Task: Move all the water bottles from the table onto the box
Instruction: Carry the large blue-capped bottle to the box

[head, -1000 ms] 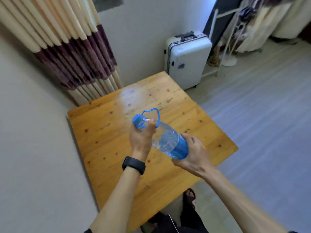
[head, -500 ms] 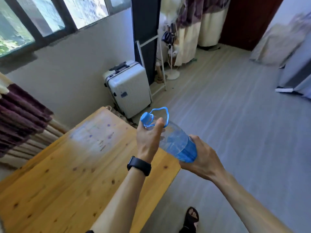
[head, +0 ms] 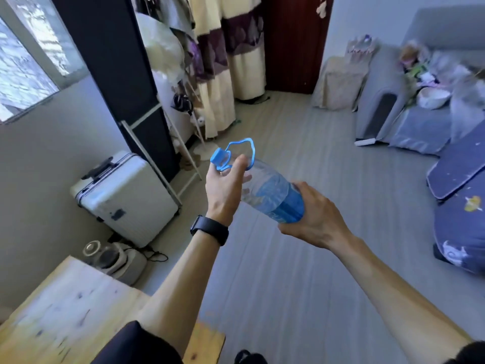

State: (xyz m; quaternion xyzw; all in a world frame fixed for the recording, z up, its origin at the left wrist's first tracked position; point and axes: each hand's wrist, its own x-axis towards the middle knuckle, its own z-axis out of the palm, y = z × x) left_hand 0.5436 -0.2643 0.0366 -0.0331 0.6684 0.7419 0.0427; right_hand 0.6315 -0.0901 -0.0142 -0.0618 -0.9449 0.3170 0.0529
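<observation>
Change: a second ago held above the counter (head: 65, 311); now carried clear of it, out over the floor beyond the counter's far corner, with the view swung round into the room.
Meaning: pick-up done and carry under way, by the look of it; box nowhere in view, so the set-down is yet to come.
Water bottle (head: 273, 195): in mid-air off the counter, touching nothing but the two hands.
Long axis: strongly tilted, nearer lying than upright; blue cap (head: 219, 155) high and pointing away from the body, base low and toward it.
Left hand (head: 223, 190): fingers curled round the neck just under the cap, same grip as a second ago.
Right hand (head: 315, 219): fingers clamped round the base end at the blue label.
Next, likely: righting the bottle, cap up, before standing it on the box.
</observation>
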